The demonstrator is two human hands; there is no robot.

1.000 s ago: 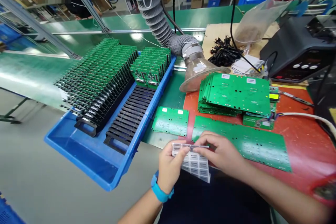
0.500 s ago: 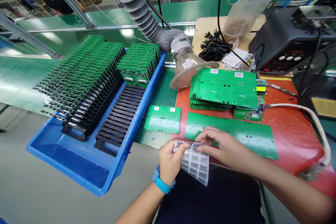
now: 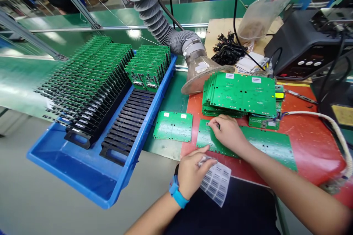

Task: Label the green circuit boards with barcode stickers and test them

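Observation:
My left hand (image 3: 191,174) is closed, pinching a sheet of printed labels (image 3: 216,181) between thumb and fingers, with the sheet hanging over my lap. My right hand (image 3: 230,134) reaches over a green circuit board (image 3: 205,137) on the red mat. Its thumb and forefinger are pinched at that board's upper left corner, on what looks like a small label (image 3: 207,123), mostly hidden by the fingertips. Beside this board, to the right, lies another board (image 3: 273,147). A smaller-looking board (image 3: 173,126) with two white labels is to the left.
A stack of boards (image 3: 239,93) stands behind my right hand. At left, a blue tray (image 3: 82,170) holds black racks (image 3: 127,125) with upright boards (image 3: 104,66). A fume hose (image 3: 193,55) hangs over the bench, and a dark control unit (image 3: 309,49) stands at right.
My right hand has left the label sheet and moved up to the board's upper left corner. My left hand, with the sheet, has shifted slightly right and down.

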